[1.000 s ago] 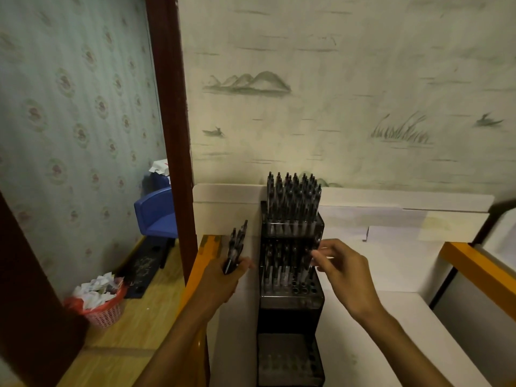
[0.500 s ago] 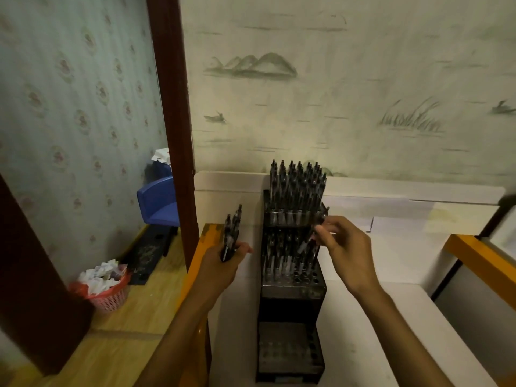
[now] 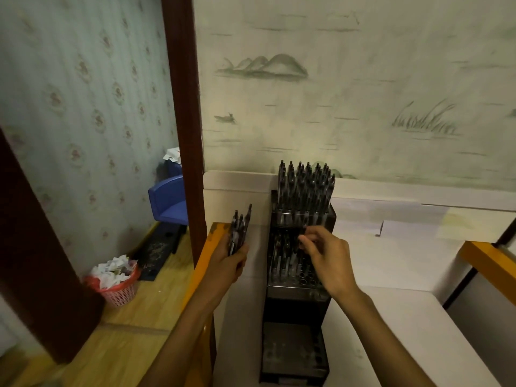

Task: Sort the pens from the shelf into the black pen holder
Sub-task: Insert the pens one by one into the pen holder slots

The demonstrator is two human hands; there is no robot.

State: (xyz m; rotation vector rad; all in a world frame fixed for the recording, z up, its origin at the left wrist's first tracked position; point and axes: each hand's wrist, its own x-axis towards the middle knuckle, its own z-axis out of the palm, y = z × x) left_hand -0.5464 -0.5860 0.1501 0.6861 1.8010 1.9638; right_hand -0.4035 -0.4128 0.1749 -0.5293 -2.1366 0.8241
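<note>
Bottom tier of black pen holder (image 3: 293, 356) looks empty. Left hand (image 3: 229, 263) grips a spare pen bundle (image 3: 240, 230) just left. Right hand (image 3: 326, 258) pinches one pen (image 3: 303, 233) over the middle tier: mid-insertion, next find a free slot. Top tier full.

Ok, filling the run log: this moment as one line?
left hand: grips pen bundle | right hand: pinches pen at middle tier | black pen holder: top tier full
</note>
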